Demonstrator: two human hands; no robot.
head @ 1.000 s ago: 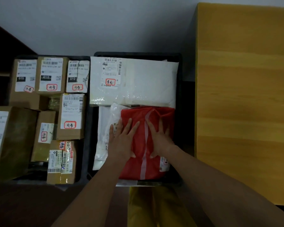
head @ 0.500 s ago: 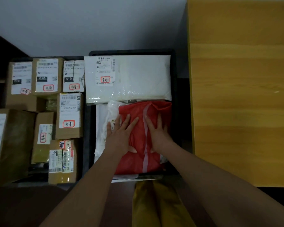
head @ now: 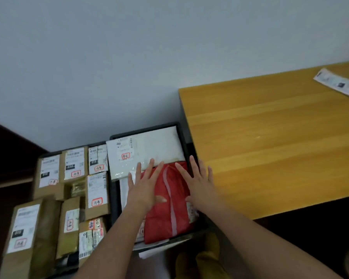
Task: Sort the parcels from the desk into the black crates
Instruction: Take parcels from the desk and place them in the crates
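**Both hands spread flat over the red parcel in the black crate**

The left hand [head: 144, 188] lies open, fingers straight and fanned, its palm over the left half of the red parcel [head: 167, 210]; it grasps nothing. The right hand [head: 200, 186] is likewise released, fingers straight and spread, over the parcel's right edge and the crate's right wall. Whether the palms actually press on the parcel or sit just above it cannot be told from this view.

The red parcel lies flat in the near part of the black crate [head: 114, 200], under and between the two hands, with a pale stripe running down it between them. Just beyond the fingertips, a white mailer [head: 157, 146] with a printed label fills the far part of the same crate. Another white parcel [head: 123, 188] shows beside the left hand's outer edge, partly under the red one.

Further left of the left hand, a second crate [head: 48, 154] holds brown cardboard boxes [head: 97, 198] packed close together, each with a white label.

To the right of the right hand, the wooden desk [head: 270, 148] stands just beside the crate. One labelled white parcel [head: 338, 83] lies at its far right corner, well apart from both hands.
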